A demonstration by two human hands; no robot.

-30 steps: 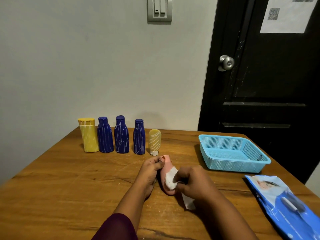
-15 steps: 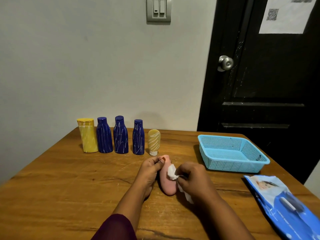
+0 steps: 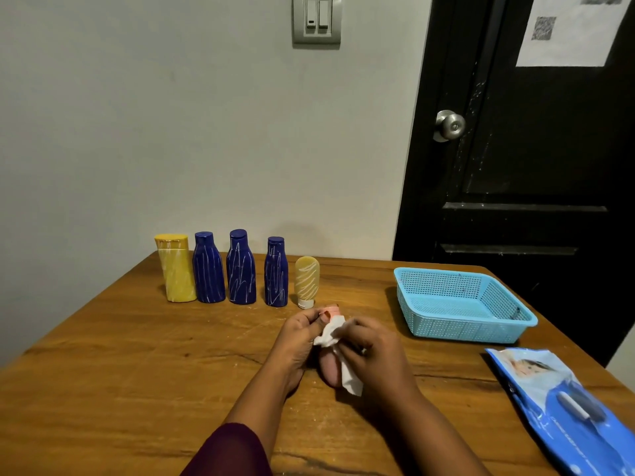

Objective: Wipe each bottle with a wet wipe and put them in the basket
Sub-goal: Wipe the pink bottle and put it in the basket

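While my left hand (image 3: 299,338) grips the pink bottle (image 3: 329,368) near its cap, my right hand (image 3: 372,352) pinches the wet wipe (image 3: 350,381) against it; 5 bottles (image 3: 241,269) stand beyond my left hand, the basket (image 3: 464,329) beyond my right.

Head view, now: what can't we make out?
All in the head view:
- pink bottle: the middle is hidden by the left hand, the right hand and the wipe. Only the cap and lower end show.
- wipes pack: cut off by the right and bottom edges.
- paper on the door: cut off by the top edge, and its code is too blurred to read.
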